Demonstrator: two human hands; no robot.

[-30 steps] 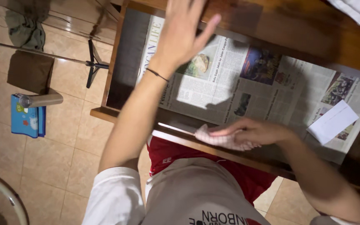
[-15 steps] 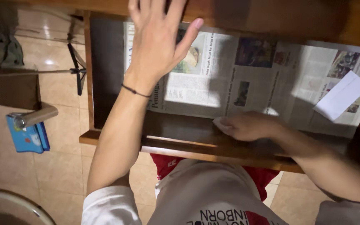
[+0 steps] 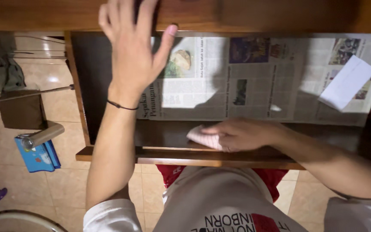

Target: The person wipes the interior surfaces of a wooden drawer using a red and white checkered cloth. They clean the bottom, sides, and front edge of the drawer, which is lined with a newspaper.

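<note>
Two hands at an open wooden drawer (image 3: pixel 108 154) lined with newspaper (image 3: pixel 254 86).

Left hand (image 3: pixel 132 51) is raised, fingers spread, holding nothing, above the paper's left edge; right hand (image 3: pixel 241 134) lies flat, pressing a soft pale cloth (image 3: pixel 202 137) on the dark glossy front strip.

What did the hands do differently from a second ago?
The right hand slid the pale cloth back and forth along the dark drawer bottom near the front edge, and it still presses the cloth flat. The left hand stayed open, raised by the drawer's far edge. The newspaper and white envelope lie as before.
</note>
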